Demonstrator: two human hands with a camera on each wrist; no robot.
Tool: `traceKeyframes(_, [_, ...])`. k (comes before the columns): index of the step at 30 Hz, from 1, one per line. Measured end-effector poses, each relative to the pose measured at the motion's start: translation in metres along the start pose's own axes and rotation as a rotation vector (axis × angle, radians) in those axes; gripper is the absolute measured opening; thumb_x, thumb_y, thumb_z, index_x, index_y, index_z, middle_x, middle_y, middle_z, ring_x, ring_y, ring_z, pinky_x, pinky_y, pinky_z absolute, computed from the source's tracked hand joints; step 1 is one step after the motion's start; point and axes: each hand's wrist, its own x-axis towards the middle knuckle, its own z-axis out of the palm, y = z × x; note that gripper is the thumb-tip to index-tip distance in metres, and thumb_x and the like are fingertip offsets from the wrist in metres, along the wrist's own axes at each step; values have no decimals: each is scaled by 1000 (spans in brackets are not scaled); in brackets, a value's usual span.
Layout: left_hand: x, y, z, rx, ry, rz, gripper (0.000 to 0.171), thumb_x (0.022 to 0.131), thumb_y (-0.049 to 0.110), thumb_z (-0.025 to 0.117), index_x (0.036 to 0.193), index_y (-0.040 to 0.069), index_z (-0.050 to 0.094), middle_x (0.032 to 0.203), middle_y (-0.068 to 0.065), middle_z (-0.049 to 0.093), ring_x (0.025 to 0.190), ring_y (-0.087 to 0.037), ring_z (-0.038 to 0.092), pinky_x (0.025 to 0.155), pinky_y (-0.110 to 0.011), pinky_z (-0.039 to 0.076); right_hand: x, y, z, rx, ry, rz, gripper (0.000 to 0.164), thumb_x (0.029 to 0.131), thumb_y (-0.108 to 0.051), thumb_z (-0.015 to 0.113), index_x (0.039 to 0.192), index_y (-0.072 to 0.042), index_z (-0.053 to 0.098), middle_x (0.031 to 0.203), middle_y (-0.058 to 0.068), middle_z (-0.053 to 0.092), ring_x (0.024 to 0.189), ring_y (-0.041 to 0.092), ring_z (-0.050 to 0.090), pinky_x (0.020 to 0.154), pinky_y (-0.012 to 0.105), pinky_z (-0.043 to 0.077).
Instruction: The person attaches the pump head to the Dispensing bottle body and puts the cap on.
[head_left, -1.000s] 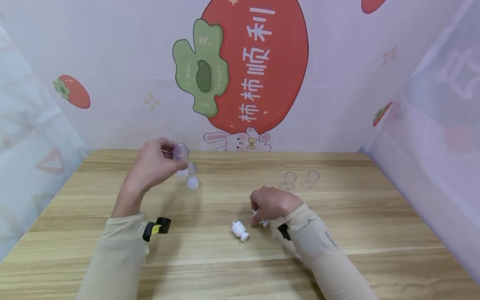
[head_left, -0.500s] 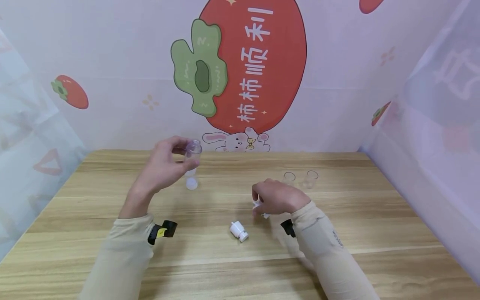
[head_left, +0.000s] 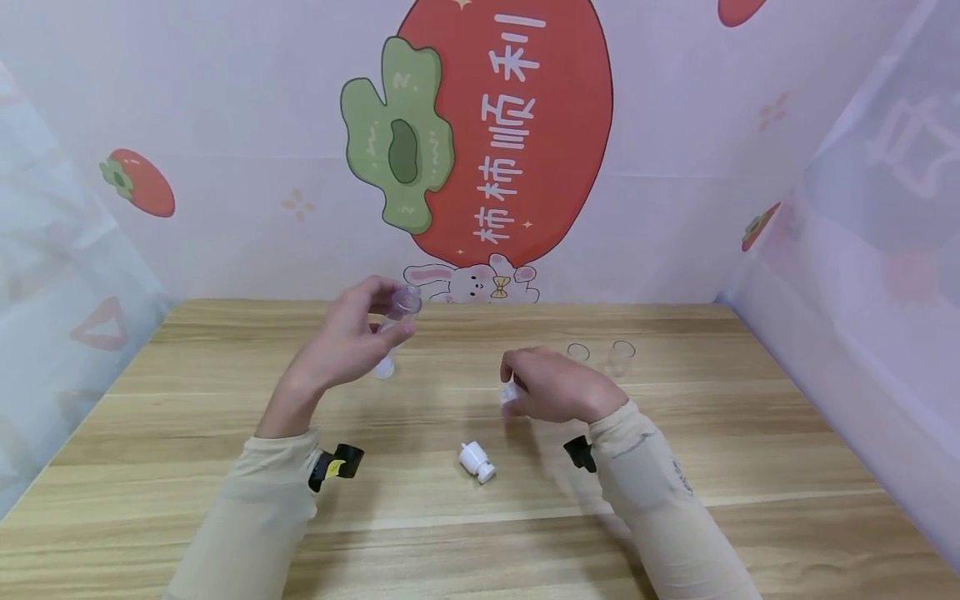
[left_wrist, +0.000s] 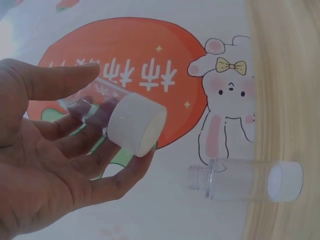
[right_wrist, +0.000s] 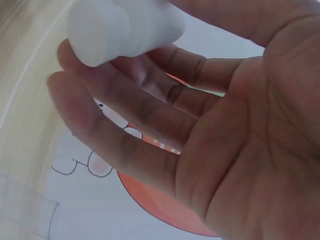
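My left hand holds a small clear plastic bottle above the table, thumb on one side and fingers on the other. Its white base faces the camera in the left wrist view. A second clear bottle stands upright on the table with a bare threaded neck; in the head view the left hand partly hides it. Between thumb and fingers, my right hand pinches a white pump head, raised off the wood. A similar white pump head lies on its side nearer me.
Two clear cup-like caps stand back right: one cap in full sight, the other cap partly behind my right hand. The wooden table ends at a printed cloth backdrop, with cloth along both sides too.
My left hand has carried the bottle to the right, in front of the standing one, and tilted it. My right hand has lifted the white pump head up and away from the table.
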Motion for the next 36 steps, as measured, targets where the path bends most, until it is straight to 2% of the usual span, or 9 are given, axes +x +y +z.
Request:
traceKeyframes(11, [5, -3, 14, 30, 32, 69, 36, 93, -1, 68, 126, -8, 56, 114, -18, 60, 109, -33, 54, 87, -44, 49, -4, 3, -7, 31, 107, -55, 33, 88, -19, 82, 110, -5, 62, 88, 1, 58, 78, 17, 55, 71, 31, 50])
traceKeyframes(16, [7, -3, 22, 29, 28, 78, 35, 91, -2, 68, 124, -6, 58, 110, -18, 61, 107, -34, 55, 87, -44, 49, -5, 5, -11, 76, 158, -66, 30, 87, -19, 82, 106, -7, 62, 88, -1, 61, 79, 16, 57, 72, 31, 51])
traceKeyframes(25, [7, -3, 33, 72, 37, 94, 35, 90, 3, 71, 123, -2, 62, 108, -13, 64, 103, -29, 56, 90, -43, 48, -6, 14, -17, 141, 265, -155, 25, 86, -17, 82, 100, -8, 64, 87, -3, 63, 81, 15, 60, 72, 31, 52])
traceKeyframes(36, [7, 0, 42, 104, 44, 59, 35, 86, 0, 72, 120, -4, 64, 106, -14, 65, 101, -34, 58, 92, -43, 49, -12, 19, -22, 149, 312, -188, 27, 87, -9, 80, 111, -5, 68, 99, 1, 65, 87, 19, 58, 78, 38, 54])
